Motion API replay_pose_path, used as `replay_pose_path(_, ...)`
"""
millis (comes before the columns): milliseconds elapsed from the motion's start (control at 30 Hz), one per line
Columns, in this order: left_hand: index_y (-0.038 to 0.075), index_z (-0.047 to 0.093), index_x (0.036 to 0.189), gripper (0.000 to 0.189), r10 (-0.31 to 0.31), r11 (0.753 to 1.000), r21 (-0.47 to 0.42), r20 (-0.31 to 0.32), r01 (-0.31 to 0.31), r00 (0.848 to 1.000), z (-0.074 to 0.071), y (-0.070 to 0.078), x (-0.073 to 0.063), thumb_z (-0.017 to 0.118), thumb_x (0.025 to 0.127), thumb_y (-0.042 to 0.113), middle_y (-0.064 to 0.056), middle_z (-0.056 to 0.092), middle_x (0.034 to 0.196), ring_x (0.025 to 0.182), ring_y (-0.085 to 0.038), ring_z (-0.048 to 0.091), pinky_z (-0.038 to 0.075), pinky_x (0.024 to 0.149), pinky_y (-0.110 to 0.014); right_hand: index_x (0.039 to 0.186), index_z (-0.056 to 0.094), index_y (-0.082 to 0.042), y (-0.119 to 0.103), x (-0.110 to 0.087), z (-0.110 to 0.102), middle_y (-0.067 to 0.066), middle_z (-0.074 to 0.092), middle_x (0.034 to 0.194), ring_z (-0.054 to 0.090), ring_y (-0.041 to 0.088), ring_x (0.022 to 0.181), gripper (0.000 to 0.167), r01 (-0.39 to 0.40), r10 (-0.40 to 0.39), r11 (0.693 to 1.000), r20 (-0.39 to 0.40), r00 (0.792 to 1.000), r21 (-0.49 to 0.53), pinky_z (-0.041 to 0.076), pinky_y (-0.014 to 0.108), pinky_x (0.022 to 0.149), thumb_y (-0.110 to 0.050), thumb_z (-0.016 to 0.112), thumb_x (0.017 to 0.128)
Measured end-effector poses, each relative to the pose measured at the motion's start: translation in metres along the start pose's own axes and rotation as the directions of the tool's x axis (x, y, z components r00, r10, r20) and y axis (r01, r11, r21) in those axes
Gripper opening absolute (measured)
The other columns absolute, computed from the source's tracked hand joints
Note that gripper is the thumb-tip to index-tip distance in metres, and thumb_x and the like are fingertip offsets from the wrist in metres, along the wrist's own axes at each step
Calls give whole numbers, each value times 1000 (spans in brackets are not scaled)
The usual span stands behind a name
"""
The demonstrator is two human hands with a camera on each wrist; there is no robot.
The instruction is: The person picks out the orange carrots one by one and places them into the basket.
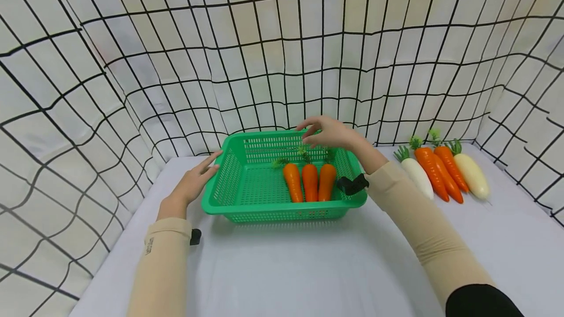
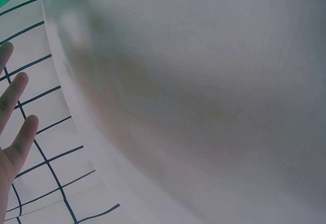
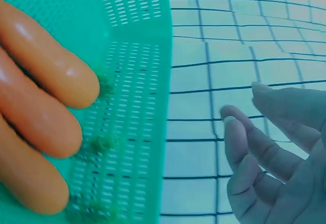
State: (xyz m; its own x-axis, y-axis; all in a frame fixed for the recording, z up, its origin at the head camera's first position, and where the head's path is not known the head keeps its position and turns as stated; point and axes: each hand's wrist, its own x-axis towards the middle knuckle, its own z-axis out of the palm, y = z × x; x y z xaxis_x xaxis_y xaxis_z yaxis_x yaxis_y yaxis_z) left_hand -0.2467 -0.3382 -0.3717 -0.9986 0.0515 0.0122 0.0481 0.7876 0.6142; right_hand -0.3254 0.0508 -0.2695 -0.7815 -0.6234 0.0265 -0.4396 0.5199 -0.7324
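A green plastic basket (image 1: 282,211) stands on the table with three carrots side by side in its right half: a left carrot (image 1: 293,183), a middle one (image 1: 310,184) and a right one (image 1: 327,183). Their leafy tops point at the back wall. My left hand (image 1: 193,184) is at the basket's left rim, fingers stretched out; whether it touches cannot be told. Above the back right of the basket, my right hand (image 1: 328,132) hovers with loosely bent fingers. Nothing is between thumb and fingers of that hand (image 3: 277,168) in the right wrist view.
Right of the basket lie a white radish (image 1: 416,176), several carrots (image 1: 431,172) and a pale yellowish radish (image 1: 471,175). A white backdrop with a black grid (image 1: 273,53) surrounds the back and sides of the white table (image 1: 282,268).
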Motion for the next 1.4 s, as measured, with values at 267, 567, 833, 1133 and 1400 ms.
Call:
replay_pose_path(267, 31, 19, 166, 67, -3, 1000, -11, 3, 3, 1000, 0, 1, 0, 32, 107, 61, -32, 32, 159, 141, -60, 29, 24, 107, -80, 136, 62, -3, 18, -51, -26, 20, 69, 124, 66, 35, 104, 34, 78, -94, 991, -156, 983, -109, 54, 43, 83, -7, 61, 103)
replay_pose_path(567, 28, 19, 166, 66, 19, 1000, 7, -4, -19, 1000, -2, 4, 1, 32, 108, 58, -32, 32, 158, 141, -60, 31, 24, 107, -79, 141, 59, -5, 67, -114, -52, 21, 68, 124, 64, 34, 108, 36, 32, -104, 983, -407, 907, -181, 50, 24, 77, -14, 58, 106)
replay_pose_path(833, 30, 18, 166, 65, 21, 1000, 20, -1, -21, 1000, -4, 6, -1, 32, 109, 57, -32, 31, 159, 141, -59, 31, 24, 107, -79, 140, 57, -2, 124, -142, -66, 25, 63, 127, 57, 40, 113, 38, -174, 50, 968, -541, 839, -180, 46, 45, 81, -19, 59, 106)
replay_pose_path(1133, 30, 19, 166, 64, 24, 1000, 9, 1, -24, 1000, -3, 5, 0, 33, 109, 56, -32, 31, 159, 141, -59, 31, 24, 107, -79, 145, 48, 3, 170, -153, -64, 31, 59, 126, 55, 45, 108, 47, -316, 169, 937, -600, 782, -148, 48, 47, 77, -17, 58, 104)
replay_pose_path(1400, 27, 21, 166, 66, 26, 1000, 10, -15, -26, 1000, -1, 0, 0, 33, 108, 58, -33, 34, 157, 140, -60, 33, 27, 106, -79, 147, 39, 10, 200, -153, -66, 39, 44, 136, 44, 56, 118, 57, -447, 320, 888, -548, 773, -112, 40, 70, 97, -19, 61, 102)
